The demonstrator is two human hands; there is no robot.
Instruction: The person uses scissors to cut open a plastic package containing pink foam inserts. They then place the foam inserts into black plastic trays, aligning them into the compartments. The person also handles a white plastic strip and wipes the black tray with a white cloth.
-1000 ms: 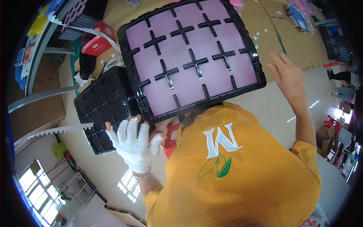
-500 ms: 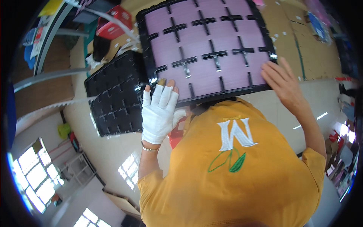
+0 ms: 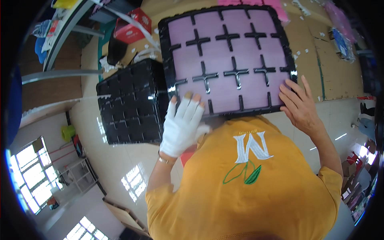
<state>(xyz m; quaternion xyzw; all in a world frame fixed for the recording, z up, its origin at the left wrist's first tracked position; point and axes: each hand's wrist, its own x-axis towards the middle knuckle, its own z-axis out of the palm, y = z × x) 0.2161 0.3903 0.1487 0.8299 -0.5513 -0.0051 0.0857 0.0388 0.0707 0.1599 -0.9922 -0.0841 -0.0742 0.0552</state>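
A square black plastic tray [image 3: 269,107] with cross-shaped ridges lies in front of me, with lilac sheet-like surfaces [image 3: 224,98] showing between the ridges. My left hand [image 3: 182,124], in a white glove with bare fingertips, lays its stretched fingers on the near left corner, thumb apart. At the near right corner, my right hand [image 3: 302,106] is bare and rests spread fingertips on the rim. Neither hand is closed around the tray. To its left sits a second black tray-like piece [image 3: 128,106], deeper in shape, with similar ridges. The tray's underside is hidden.
Brown cardboard [image 3: 340,76] covers the work surface, dotted with white scraps. A pink piece [image 3: 282,16] shows behind the tray. At the back left are a red box [image 3: 134,26] and a metal frame [image 3: 60,74] with pale straps.
The view has shifted, so most things sit farther right and lower. The tray is slightly nearer to me, and more of the pink piece shows behind it. Both hands stay at its near corners.
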